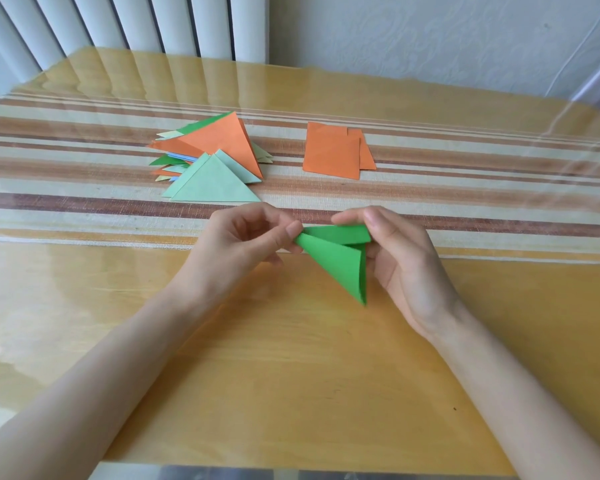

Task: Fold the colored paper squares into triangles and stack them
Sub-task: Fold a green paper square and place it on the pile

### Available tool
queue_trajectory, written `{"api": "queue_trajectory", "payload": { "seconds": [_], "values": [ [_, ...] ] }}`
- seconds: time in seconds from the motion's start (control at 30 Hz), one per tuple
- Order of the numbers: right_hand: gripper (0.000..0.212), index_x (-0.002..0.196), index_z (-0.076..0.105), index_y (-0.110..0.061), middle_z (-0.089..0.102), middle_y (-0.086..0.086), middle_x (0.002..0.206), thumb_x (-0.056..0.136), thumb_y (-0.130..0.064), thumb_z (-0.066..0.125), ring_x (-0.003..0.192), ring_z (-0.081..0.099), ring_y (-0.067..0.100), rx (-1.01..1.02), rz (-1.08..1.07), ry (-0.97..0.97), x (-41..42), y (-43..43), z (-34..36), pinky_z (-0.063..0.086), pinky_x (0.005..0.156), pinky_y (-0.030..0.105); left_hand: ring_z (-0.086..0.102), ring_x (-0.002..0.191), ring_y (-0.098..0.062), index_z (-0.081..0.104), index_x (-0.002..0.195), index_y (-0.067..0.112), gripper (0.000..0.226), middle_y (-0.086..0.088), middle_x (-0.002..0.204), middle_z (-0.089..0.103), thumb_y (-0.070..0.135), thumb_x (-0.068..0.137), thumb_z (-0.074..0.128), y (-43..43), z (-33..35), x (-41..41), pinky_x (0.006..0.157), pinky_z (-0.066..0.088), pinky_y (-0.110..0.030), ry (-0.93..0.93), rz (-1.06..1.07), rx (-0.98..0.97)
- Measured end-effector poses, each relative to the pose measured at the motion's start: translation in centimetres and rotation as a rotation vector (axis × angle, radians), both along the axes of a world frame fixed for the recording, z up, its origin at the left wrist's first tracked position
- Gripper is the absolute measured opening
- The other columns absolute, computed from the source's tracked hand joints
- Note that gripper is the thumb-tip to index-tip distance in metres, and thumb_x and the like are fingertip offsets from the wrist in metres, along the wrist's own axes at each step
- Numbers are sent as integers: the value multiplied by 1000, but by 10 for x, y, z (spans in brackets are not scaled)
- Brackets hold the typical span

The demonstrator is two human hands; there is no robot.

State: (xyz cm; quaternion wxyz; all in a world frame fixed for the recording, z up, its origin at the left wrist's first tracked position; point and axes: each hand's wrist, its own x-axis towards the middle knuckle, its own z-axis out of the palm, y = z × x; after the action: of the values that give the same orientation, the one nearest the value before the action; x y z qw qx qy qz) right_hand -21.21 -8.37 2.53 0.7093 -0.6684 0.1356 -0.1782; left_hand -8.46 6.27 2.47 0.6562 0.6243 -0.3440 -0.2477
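The person is folding a green paper (336, 258) in the air above the table (291, 358) — left hand (243, 244) pinching one corner, right hand (395, 251) gripping the opposite edge; next comes creasing flat, then adding it to the triangle stack (215, 157) beyond — orange squares (333, 150) are waiting

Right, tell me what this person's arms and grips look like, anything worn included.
Both arms are bare: the left forearm and right forearm show no sleeve up to the frame edge. The left grip and right grip are ungloved hands, with no rings on the fingers that show. No watch or bracelet at either wrist. Visible nails look short and unpainted.
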Motion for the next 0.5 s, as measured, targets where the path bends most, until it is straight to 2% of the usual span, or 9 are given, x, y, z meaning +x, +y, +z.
{"api": "queue_trajectory", "payload": {
  "seconds": [0.07, 0.13, 0.17, 0.23, 0.3, 0.37, 0.43, 0.5],
  "values": [
    [47, 96, 68, -11, 72, 6, 94, 92, -50, 40, 88, 66, 15, 15, -1, 19, 1, 2, 1, 48, 73, 24, 61, 61, -4, 61, 82, 9, 13, 8, 65, 66, 21, 77, 64, -1, -1, 1, 57, 50, -19, -29, 17, -19],
    [55, 99, 67, -16, 72, 3, 94, 85, -66, 49, 89, 67, 14, 12, 9, 28, 1, 3, 1, 48, 74, 23, 61, 59, -4, 58, 84, 10, 14, 10, 64, 65, 21, 77, 63, -2, -2, 1, 56, 50, -20, -61, 43, -33],
    [52, 100, 66, -19, 72, 2, 95, 81, -66, 54, 90, 66, 15, -15, 17, 32, 1, 3, 1, 48, 76, 26, 60, 59, -3, 58, 85, 10, 14, 10, 64, 65, 21, 77, 63, -2, -2, 2, 56, 50, -20, -76, 57, -39],
    [39, 102, 64, -23, 72, 3, 98, 81, -55, 59, 94, 66, 17, -80, 42, 56, 0, 3, 1, 48, 81, 31, 59, 58, -4, 59, 85, 12, 12, 10, 65, 64, 22, 79, 63, -2, -4, 2, 56, 49, -19, -101, 91, -51],
    [32, 105, 63, -22, 72, 3, 98, 83, -45, 64, 93, 67, 17, -119, 74, 103, 0, 4, 2, 49, 78, 28, 57, 58, -4, 61, 84, 15, 9, 10, 66, 64, 22, 82, 65, -2, -6, 3, 57, 49, -19, -148, 121, -51],
    [23, 103, 65, -16, 72, 2, 88, 84, -29, 70, 80, 66, 10, -148, 85, 138, 1, 7, 0, 49, 67, 20, 57, 60, -4, 61, 84, 18, 7, 12, 69, 64, 21, 86, 67, -1, -8, 4, 58, 49, -19, -188, 140, -56],
    [8, 93, 67, -14, 69, -2, 77, 85, -14, 69, 66, 61, 3, -178, 55, 142, 4, 10, -2, 46, 57, 17, 58, 61, -3, 61, 84, 19, 4, 13, 70, 65, 21, 86, 65, -2, -9, 3, 59, 49, -19, -205, 143, -69],
    [9, 84, 67, -13, 68, -5, 70, 86, -5, 66, 58, 57, 1, -203, 5, 120, 6, 11, -4, 45, 53, 17, 60, 62, -3, 61, 89, 18, 10, 12, 70, 66, 26, 85, 66, -2, -8, 2, 60, 50, -19, -169, 125, -61]
  ]
}}
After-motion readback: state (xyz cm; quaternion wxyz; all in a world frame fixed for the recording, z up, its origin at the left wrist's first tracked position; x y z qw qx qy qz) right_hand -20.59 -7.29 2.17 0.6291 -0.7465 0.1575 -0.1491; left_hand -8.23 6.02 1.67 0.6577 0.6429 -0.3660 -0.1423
